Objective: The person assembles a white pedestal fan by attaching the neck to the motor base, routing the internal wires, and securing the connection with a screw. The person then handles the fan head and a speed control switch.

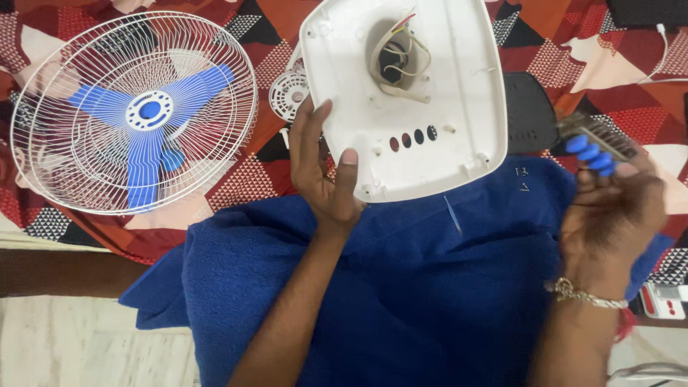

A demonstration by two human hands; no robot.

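Note:
My left hand (324, 172) grips the left edge of a white plastic fan base shell (459, 93), held open side up over a blue towel (401, 287). Inside the shell a round opening shows coloured wires (401, 50), and a row of small oval holes runs below it. My right hand (609, 215) holds a switch block with several blue push buttons (591, 147) to the right of the shell. A beaded bracelet circles my right wrist.
A white wire fan guard with blue blades (132, 111) lies at the left on a red patterned cloth (244, 186). A small white round part (287, 93) sits beside the shell. A black plate (527, 115) lies at the right, a white cable (663, 57) behind it.

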